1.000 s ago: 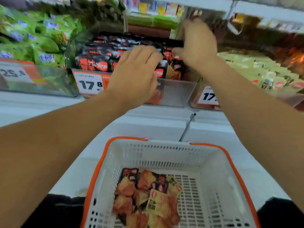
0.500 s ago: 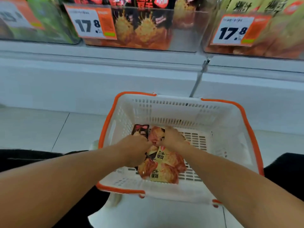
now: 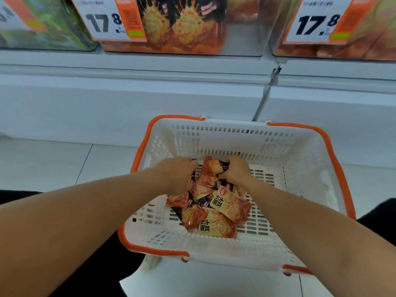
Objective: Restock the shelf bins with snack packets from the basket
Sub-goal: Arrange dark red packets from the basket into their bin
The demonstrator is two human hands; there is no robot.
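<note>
Below, both hands (image 3: 177, 176) (image 3: 235, 171) clutching crinkly foil snack packets (image 3: 216, 213) inside slotted plastic basket (image 3: 300, 146).

One white basket (image 3: 278, 151) with orange rims sits near the middle. Inside it lies one heap of snack packets (image 3: 216, 209), overlapping too much for an exact count; at least eight show. Two hands (image 3: 177, 175) reach into the heap, one left, one right (image 3: 234, 170). On the far shelf stand three clear bins (image 3: 242, 39), and two price tags (image 3: 109, 20) reading 17.8 are fully legible.
</note>
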